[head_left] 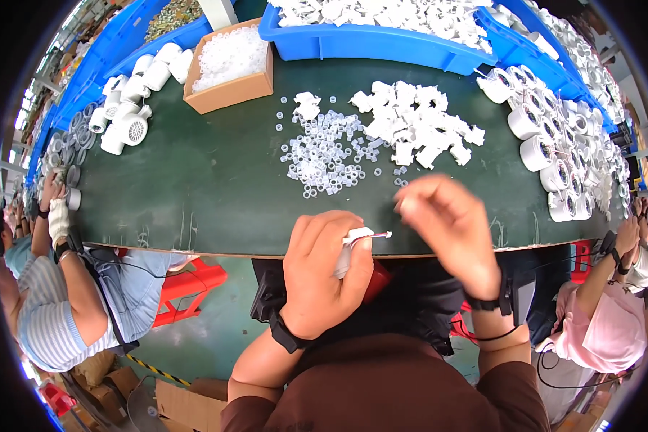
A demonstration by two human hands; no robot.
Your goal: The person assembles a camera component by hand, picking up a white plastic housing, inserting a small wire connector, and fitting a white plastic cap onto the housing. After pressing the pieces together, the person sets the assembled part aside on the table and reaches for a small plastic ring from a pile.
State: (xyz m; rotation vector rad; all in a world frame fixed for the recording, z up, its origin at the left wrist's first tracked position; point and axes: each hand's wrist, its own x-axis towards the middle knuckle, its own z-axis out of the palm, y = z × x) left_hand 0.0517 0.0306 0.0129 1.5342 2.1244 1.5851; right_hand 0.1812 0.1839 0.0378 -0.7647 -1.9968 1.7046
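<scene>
My left hand (pixel 325 263) is closed round a white plastic part (pixel 344 258) at the table's front edge. Thin wires with a small connector (pixel 381 235) stick out of it to the right, past my thumb. To its right, my right hand (pixel 450 227) hovers over the edge, somewhat blurred, thumb and forefinger pinched together. Whatever sits between those fingertips is too small to make out. Beyond my hands lies a loose heap of small clear plastic rings (pixel 324 155). White moulded plastic pieces (pixel 414 122) are piled just right of the rings.
A cardboard box (pixel 230 95) of clear rings stands at the back left beside white cylindrical housings (pixel 128 122). A blue bin (pixel 381 45) of white pieces spans the back. More white round housings (pixel 547 144) are stacked at right. Co-workers sit on both sides; a red stool (pixel 187 288) stands left.
</scene>
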